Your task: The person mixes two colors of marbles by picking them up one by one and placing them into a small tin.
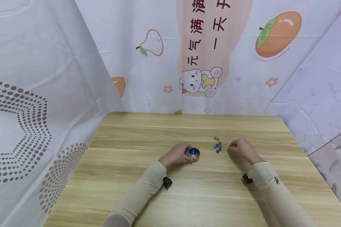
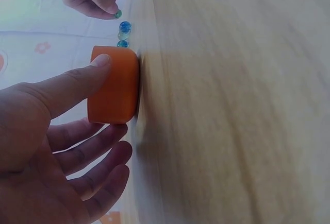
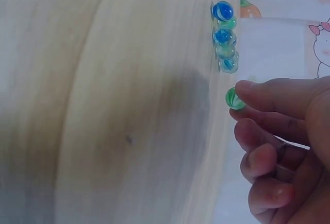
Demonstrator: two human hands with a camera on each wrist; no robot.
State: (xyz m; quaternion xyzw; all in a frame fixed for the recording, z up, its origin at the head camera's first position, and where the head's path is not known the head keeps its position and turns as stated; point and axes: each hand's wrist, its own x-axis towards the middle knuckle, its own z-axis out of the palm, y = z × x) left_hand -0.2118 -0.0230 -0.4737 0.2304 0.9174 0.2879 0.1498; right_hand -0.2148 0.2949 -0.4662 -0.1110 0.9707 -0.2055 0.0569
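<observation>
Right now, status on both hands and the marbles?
Left hand grips orange cup. Right hand pinches green marble. Loose marbles on table between cup and right hand.

Loose marbles [image 1: 217, 145] at orange cup's [image 2: 114, 87] 2-3 o'clock block a flat slide from right hand [image 1: 242, 150]; left hand [image 1: 176, 154] blocks 9. I see passable tabletop [image 1: 207, 192] at 6; curtain [image 1: 147, 78] walls off 12.

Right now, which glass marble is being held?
The green-swirled glass marble pinched in the right hand; the clustered blue and green marbles lie unheld on the wooden table.
</observation>
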